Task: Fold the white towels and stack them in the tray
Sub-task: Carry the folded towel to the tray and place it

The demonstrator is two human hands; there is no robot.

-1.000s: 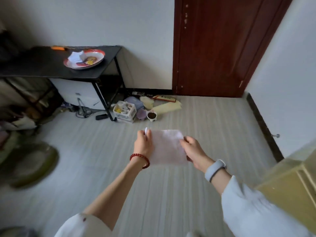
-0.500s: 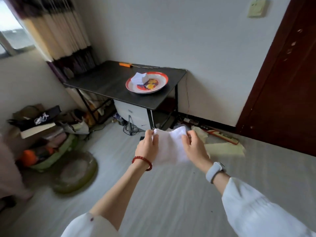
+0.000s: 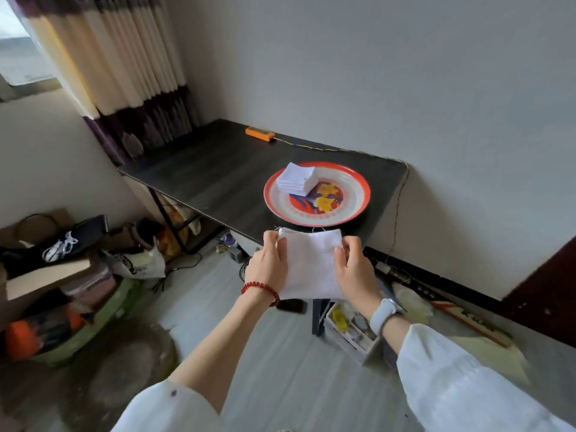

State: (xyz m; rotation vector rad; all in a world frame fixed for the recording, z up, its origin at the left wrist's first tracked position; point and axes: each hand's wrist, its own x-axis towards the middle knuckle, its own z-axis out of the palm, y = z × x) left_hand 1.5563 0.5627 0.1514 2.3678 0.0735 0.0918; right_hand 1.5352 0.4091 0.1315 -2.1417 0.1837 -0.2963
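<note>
From the head camera, I hold a white towel in mid-air at the centre of the frame, just in front of the near edge of the dark surface. My left hand pinches its left edge, thumb over the cloth, and my right hand pinches the right edge with curled fingers; both grips are narrow and closed on the cloth. The towel hangs as a flat, roughly square panel between them, loose threads showing at its top corners.

Compared with half a second ago, the surface and the tray are much nearer and larger in the frame, and the towel's top edge now sits just below the tray's near rim rather than well short of it. The door has slid almost out at the lower right.

The red-rimmed tray lies at the right part of the surface, close to its near edge. A stack of folded towels sits on its upper left portion; the rest of the tray is bare. Left of the tray the surface is open up to the curtain. An orange device lies at the far edge by the wall.
</note>
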